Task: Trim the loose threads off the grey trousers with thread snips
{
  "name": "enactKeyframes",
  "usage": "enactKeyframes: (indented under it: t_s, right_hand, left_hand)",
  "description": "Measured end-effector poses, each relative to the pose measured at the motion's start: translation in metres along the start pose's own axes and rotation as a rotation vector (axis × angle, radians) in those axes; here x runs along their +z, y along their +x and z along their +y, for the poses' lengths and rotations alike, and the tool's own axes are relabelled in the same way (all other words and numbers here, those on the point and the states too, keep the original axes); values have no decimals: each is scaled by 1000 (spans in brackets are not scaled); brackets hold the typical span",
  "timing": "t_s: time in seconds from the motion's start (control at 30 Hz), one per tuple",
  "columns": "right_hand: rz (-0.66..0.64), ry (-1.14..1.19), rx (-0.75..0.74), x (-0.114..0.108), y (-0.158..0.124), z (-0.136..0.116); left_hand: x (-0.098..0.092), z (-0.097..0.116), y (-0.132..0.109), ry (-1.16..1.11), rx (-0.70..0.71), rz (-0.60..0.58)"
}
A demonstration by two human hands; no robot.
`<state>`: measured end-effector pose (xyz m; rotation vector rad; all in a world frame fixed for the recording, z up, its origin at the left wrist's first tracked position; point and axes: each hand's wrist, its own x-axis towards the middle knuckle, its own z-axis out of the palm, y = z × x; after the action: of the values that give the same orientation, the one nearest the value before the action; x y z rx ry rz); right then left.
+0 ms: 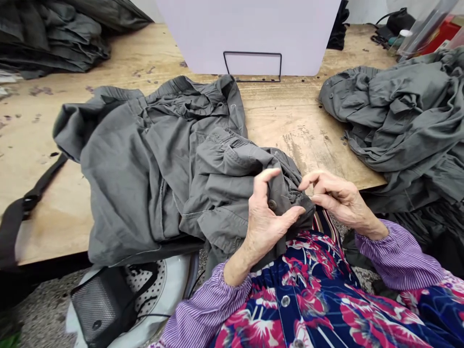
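- The left hand [266, 212] holds a fold of a grey cotton garment [217, 193], its fingers clamped on the cloth from above and its thumb pressing from the side.
- A dark round button [272, 204] sits on that fold, just between the left thumb and forefinger.
- The right hand [340, 200] is just beside the left, its slightly parted fingertips touching the fold's stitched edge; whether they grip it, I cannot tell.
- The rest of the garment spreads away from the left fingers across a plywood surface [290, 121] and hangs over its near edge.
- Beyond the right fingers lies a crumpled heap of grey cloth [398, 125].
- Well beyond the left fingers, more folded grey cloth [47, 43] is piled.
- Straight ahead of the fingers, a pale lilac board [246, 29] stands upright behind a black wire stand [253, 53].
- Left of the fingers, a black strap [29, 203] lies across the surface edge.
- Below and left of the fingers, a black mesh box [101, 309] rests on a white object, which is hard to identify.
- Just below the fingers, the person wears a floral shirt [308, 299] and striped purple sleeves [398, 256].
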<state>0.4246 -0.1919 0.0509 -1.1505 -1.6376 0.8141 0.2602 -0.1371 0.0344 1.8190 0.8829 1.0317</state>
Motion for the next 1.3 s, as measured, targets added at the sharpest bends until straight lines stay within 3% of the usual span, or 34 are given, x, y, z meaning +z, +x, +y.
enactKeyframes:
  t_s: [0.13,0.23,0.43,0.53,0.7,0.8,1.0,1.3]
  right_hand:
    - [-35,290,164,3,2,-8]
    - [82,500,268,1,5,-9]
    - [272,710,429,4,10,23]
    - [282,562,415,-2,7,40]
    - [473,-74,350,-31,-13,51]
    - [318,-272,360,-35,-30,48]
    - [21,-286,386,-6,-40,27]
    - [-69,-292,330,-5,-22,21]
  left_hand:
    - [-2,4,7,111,76,-152]
    - [-5,3,12,182,72,-228]
    - [-9,-14,14,-30,-293,-318]
    - [-8,-19,12,-145,-413,-270]
    - [-8,-18,7,-225,-474,-210]
    - [-8,-17,5,-232,-464,-200]
    - [-7,-14,5,-214,-450,-200]
    - [-8,-12,5,-173,-417,-198]
